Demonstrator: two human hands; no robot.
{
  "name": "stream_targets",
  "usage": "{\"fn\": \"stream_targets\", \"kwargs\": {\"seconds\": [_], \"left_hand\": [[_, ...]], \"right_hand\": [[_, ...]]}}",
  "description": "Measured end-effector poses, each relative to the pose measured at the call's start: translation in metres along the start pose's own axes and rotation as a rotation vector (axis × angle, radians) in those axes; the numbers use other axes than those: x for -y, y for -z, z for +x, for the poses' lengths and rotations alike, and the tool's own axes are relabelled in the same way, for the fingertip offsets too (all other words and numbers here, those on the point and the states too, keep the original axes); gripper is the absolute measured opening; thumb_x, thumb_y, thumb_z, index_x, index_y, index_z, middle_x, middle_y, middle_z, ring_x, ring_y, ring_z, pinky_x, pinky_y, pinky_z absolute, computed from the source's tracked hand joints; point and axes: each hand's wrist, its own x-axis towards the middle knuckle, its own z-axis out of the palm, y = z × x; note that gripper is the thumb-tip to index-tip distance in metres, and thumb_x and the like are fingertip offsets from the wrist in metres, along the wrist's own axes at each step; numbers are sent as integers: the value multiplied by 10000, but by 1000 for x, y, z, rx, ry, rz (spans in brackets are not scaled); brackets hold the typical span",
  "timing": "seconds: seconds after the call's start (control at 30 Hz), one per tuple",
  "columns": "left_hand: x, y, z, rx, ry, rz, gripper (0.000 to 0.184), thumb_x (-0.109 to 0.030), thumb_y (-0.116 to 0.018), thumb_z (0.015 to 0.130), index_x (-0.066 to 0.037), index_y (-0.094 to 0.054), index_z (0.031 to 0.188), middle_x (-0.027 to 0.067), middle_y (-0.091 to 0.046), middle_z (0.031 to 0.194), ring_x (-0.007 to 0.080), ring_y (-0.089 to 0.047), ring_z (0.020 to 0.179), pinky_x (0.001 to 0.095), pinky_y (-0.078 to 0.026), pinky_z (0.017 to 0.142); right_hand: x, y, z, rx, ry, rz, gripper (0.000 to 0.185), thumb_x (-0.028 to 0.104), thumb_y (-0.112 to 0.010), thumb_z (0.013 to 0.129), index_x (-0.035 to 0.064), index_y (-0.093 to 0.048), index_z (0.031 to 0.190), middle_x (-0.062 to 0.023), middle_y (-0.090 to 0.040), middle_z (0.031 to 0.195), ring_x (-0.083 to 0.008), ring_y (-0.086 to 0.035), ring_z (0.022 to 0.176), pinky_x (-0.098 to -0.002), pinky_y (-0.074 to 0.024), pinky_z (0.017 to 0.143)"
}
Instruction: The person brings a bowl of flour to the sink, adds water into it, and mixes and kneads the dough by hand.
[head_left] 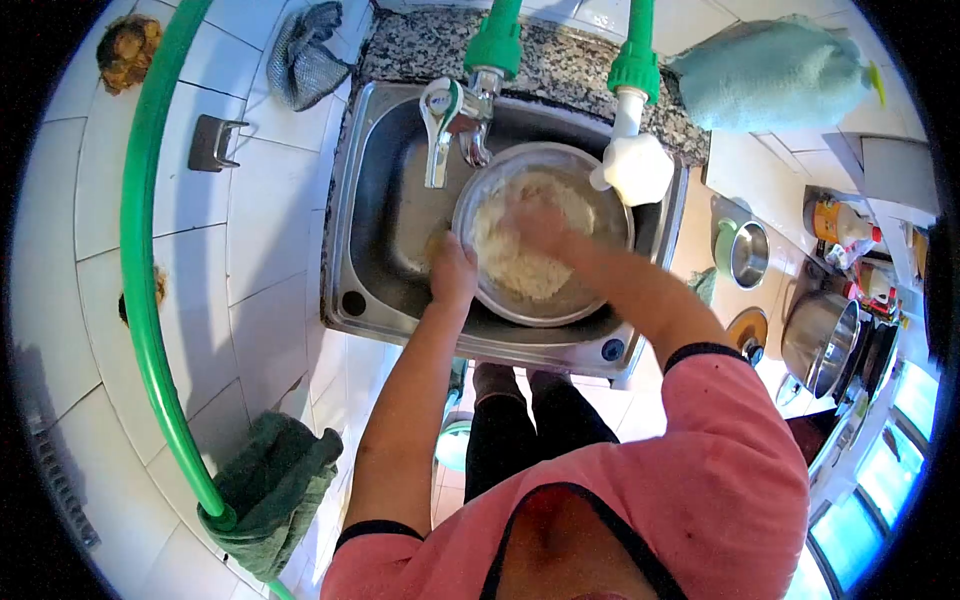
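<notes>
Steel sink [455, 333] cradles the metal bowl [545, 314], perhaps containing spills. The left hand [455, 272] clamps its rim, likely steadying it; the right hand [540, 228] blurs at pale contents [530, 276], its closure impossible to tell. Behind runs speckled counter [560, 82].

1. A rectangular stainless-steel sink [400, 215] with a chrome lever tap [440, 120] is marking this as a kitchen, apparently a home one.
2. A speckled black-and-white granite worktop [410, 45] is running behind it.
3. Glossy white wall tiles [270, 185] are lining the side.
4. A large shiny steel pot [812, 340] and a small pale-green saucepan [748, 256] are standing nearby.
5. A red-capped plastic bottle [840, 222] is lying beyond them.
</notes>
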Motion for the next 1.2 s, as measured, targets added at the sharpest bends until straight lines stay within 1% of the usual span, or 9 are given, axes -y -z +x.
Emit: {"fn": "stream_targets", "kwargs": {"seconds": [0.13,0.33,0.5,0.63,0.77,0.9,0.97,1.03,1.2], "left_hand": [[-14,11,5,180,198,-54,240,-184,-463,813,21,-426,933,229,-570,685,410,-564,669,484,-439,610],[-7,7,5,175,194,-33,245,-177,-475,806,13,-426,953,235,-568,688,415,-561,673,488,-437,616],[-8,0,-2,51,93,-89,262,-174,-494,795,17,-416,956,244,-566,696,422,-558,668,493,-437,613],[-8,0,5,134,211,-85,270,-186,-502,795,17,-412,948,242,-564,691,419,-559,666,494,-435,605],[-8,5,4,160,169,-78,274,-185,-504,795,28,-411,940,240,-570,707,404,-567,680,480,-443,607],[3,-5,-5,65,29,22,270,-179,-502,797,30,-411,940,237,-576,729,395,-571,701,466,-449,616],[-11,2,4,195,224,-87,258,-174,-502,797,21,-411,938,238,-572,740,397,-567,710,463,-449,624],[-3,-8,2,149,185,-84,258,-171,-507,792,20,-410,935,238,-571,739,399,-565,705,464,-448,626],[-15,12,9,232,278,-65,266,-168,-524,777,17,-409,930,239,-565,756,404,-561,705,472,-444,635]], "right_hand": [[-31,15,-53,23,-244,186,479,204,-526,751,205,-435,1221,-141,-271,1351,-334,-374,1167,-447,-299,967],[45,-32,-33,-104,222,-109,443,189,-554,716,228,-515,1156,-211,-321,1293,-377,-403,1130,-402,-331,966],[-39,11,-26,-200,33,-278,466,218,-529,756,183,-452,1214,-224,-319,1301,-379,-350,1175,-485,-341,909],[5,-22,-81,297,-114,-84,529,199,-488,781,243,-356,1291,-212,-207,1366,-347,-330,1206,-538,-208,981],[28,-47,-18,11,186,-114,541,268,-514,764,271,-359,1283,-222,-309,1307,-343,-331,1206,-572,-152,981],[-30,-14,-4,79,18,3,579,306,-536,749,305,-331,1290,-221,-405,1232,-359,-305,1215,-576,-131,985],[-41,-5,-43,20,-108,-155,597,285,-544,749,314,-311,1298,-219,-351,1279,-388,-274,1220,-570,-152,989],[2,5,-74,345,-192,-11,618,268,-566,729,316,-318,1293,-218,-285,1322,-409,-260,1218,-566,-198,979],[35,-55,3,-80,147,-20,591,258,-572,719,279,-367,1273,-219,-235,1347,-430,-277,1205,-539,-255,967]]}}
